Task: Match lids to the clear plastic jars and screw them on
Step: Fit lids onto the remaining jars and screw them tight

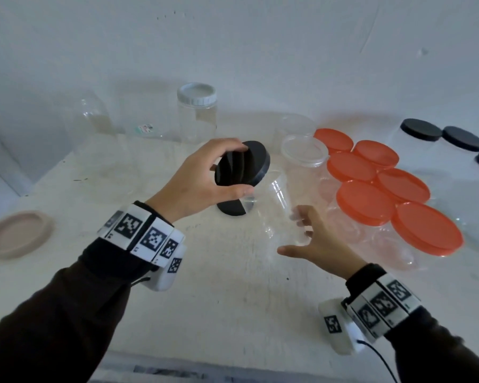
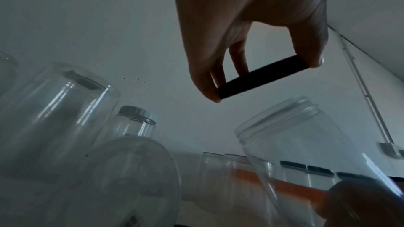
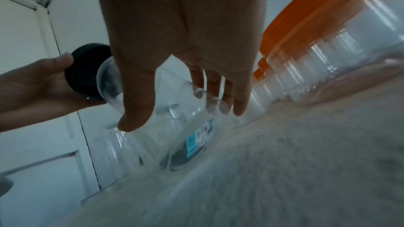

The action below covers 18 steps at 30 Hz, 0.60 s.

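Black lid (image 1: 242, 164) pinched at its rim by the left hand (image 1: 194, 178), just above the tilted clear jar's (image 1: 281, 214) mouth; the right hand (image 1: 314, 241), fingers curled, holds the jar's body.

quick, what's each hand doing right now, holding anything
Left hand: grips the black lid by its rim, just above the clear jar.
Right hand: fingers spread round the tilted clear jar; a firm grip cannot be told.

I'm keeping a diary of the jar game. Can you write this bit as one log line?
left hand: grips black lid | right hand: holds tilted clear jar | lid: not yet on
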Each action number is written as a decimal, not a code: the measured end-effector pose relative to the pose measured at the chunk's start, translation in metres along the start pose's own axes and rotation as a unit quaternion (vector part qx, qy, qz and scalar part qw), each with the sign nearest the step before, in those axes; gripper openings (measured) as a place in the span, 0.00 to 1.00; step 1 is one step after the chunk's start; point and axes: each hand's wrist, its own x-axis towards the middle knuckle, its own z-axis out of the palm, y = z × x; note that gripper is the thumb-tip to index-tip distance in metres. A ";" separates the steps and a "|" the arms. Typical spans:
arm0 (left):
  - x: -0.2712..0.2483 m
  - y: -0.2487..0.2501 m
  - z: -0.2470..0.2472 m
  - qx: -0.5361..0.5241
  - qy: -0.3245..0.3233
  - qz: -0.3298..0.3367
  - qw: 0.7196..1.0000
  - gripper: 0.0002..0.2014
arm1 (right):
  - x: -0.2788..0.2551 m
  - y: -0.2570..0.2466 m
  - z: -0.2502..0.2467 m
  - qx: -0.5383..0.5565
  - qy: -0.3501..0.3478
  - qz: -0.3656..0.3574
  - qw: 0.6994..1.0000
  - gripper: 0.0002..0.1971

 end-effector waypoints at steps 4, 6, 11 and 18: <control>0.007 0.009 0.016 -0.008 -0.006 0.018 1.000 0.33 | -0.006 0.006 -0.011 -0.002 -0.041 0.030 0.999 0.46; 0.012 0.015 0.025 0.000 -0.022 0.030 0.999 0.33 | -0.009 0.007 -0.016 0.021 -0.053 0.049 0.997 0.51; 0.023 0.026 0.042 0.014 -0.054 0.050 0.997 0.33 | -0.014 0.006 -0.022 0.083 -0.035 0.052 0.995 0.45; 0.031 0.037 0.066 0.045 -0.109 0.069 0.991 0.34 | -0.013 0.011 -0.021 0.125 0.003 0.013 0.992 0.40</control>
